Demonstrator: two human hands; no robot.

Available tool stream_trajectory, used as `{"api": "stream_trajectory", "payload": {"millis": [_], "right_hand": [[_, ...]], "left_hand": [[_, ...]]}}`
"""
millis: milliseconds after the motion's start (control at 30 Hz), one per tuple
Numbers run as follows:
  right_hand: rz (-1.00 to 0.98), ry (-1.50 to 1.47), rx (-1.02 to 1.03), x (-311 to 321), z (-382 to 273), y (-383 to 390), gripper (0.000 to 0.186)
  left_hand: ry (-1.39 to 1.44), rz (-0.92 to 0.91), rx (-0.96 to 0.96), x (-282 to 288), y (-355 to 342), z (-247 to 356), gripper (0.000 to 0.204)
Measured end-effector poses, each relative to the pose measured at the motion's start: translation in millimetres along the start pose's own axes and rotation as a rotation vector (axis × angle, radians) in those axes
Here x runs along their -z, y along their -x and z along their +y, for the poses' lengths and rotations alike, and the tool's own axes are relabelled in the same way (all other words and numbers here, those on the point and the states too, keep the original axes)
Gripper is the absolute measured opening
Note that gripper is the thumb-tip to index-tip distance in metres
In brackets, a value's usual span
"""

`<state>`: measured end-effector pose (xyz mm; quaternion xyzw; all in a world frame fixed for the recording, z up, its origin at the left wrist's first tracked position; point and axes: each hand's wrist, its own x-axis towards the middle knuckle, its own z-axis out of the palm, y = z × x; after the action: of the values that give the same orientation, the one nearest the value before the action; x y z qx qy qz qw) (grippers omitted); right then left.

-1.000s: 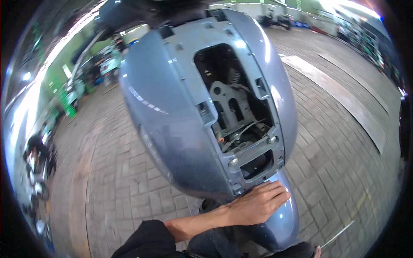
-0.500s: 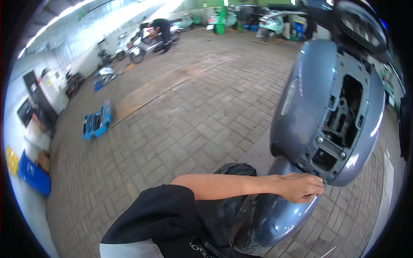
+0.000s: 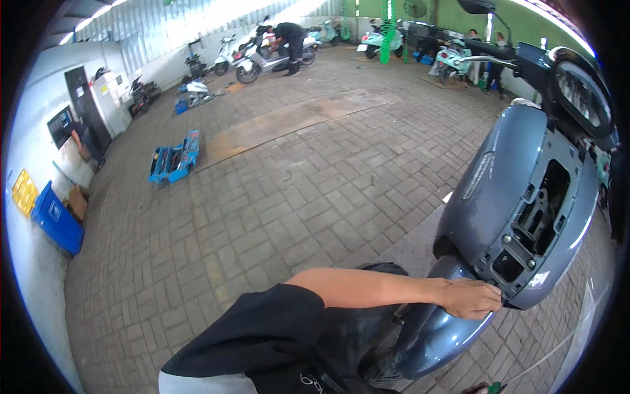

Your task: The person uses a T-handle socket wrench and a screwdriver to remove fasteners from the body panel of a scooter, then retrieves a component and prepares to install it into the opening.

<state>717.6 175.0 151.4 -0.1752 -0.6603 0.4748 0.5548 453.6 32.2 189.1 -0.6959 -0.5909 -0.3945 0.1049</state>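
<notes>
Scooter (image 3: pixel 492 187), 1 pc., blue-grey gloss, R side of view, frt. end toward camera, upright; body shell w/ long central opening, bare metal frame (image 3: pixel 539 209) visible inside; 2 round-headed fasteners nr. lower end; rounded frt. fender (image 3: pixel 436 341) below, w/ bright reflections; oval-looking headlight (image 3: pixel 581 95) up top. Tool (image 3: pixel 494 387), 1 pc., grn. handle, long thin shaft, bottom edge, slanting up-R, handle partly cut off.

— What's underfoot?
— Paving blocks (image 3: pixel 262 197), with a long brown sheet (image 3: pixel 295 121) lying on them.
— And the walls?
— White wall (image 3: pixel 36 95) on the left with a dark door (image 3: pixel 82 98), corrugated metal (image 3: pixel 154 43) behind, green wall (image 3: pixel 448 16) towards the right.
— Furniture?
— A white cabinet (image 3: pixel 111 98) beside the door; a blue bin (image 3: pixel 58 220) nearer.
— Light?
— A bright strip (image 3: pixel 83 25) along the roof, upper left.
</notes>
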Motion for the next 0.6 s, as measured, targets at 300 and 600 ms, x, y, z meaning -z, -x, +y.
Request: {"api": "stream_trajectory", "payload": {"millis": [300,600], "right_hand": [[-0.344,0.141,-0.296,18.7,-23.7,75.1,0.067],[-0.457,0.296,-0.245,26.9,-49.3,97.0,0.049]], "left_hand": [[0.659,0.417,0.497,12.6,11.8,33.4,0.016],[1.178,0.367,0.740,21.3,-21.1,56.2,0.033]]}}
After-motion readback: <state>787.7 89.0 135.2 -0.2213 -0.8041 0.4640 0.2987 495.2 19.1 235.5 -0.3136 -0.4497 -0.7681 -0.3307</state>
